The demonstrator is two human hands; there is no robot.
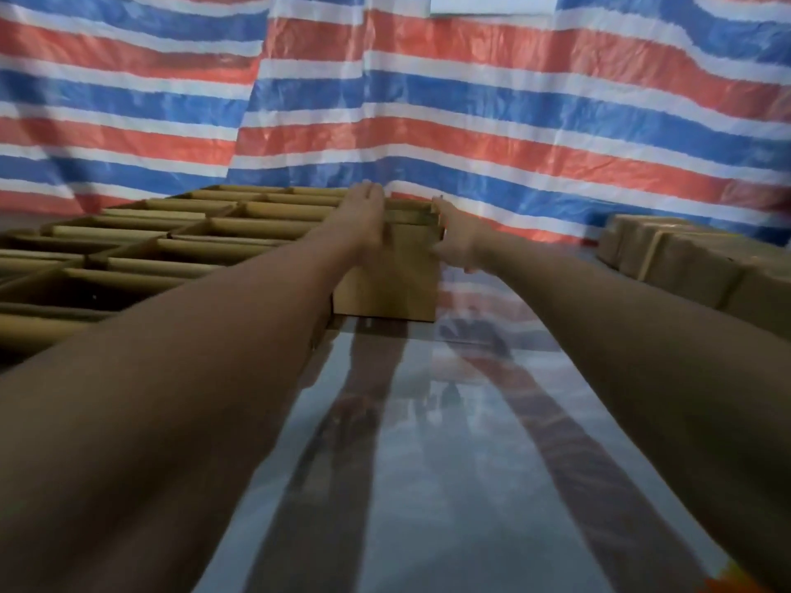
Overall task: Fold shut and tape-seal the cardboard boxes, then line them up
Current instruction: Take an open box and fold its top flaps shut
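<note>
An open-topped brown cardboard box (398,280) stands on the glossy table at the far centre, at the right end of the rows of open boxes. Both my arms are stretched out to it. My left hand (364,220) lies with straight fingers along the box's upper left edge, pressing its side. My right hand (456,239) holds the box's upper right corner, thumb at the front and fingers round the edge. The picture is blurred, so the box's flaps are hard to make out.
Several open cardboard boxes (141,246) fill the table's left side in rows. Taped, closed boxes (685,267) sit at the right. A reflective table surface (428,464) runs between my arms. A red, white and blue striped tarp (428,100) hangs behind.
</note>
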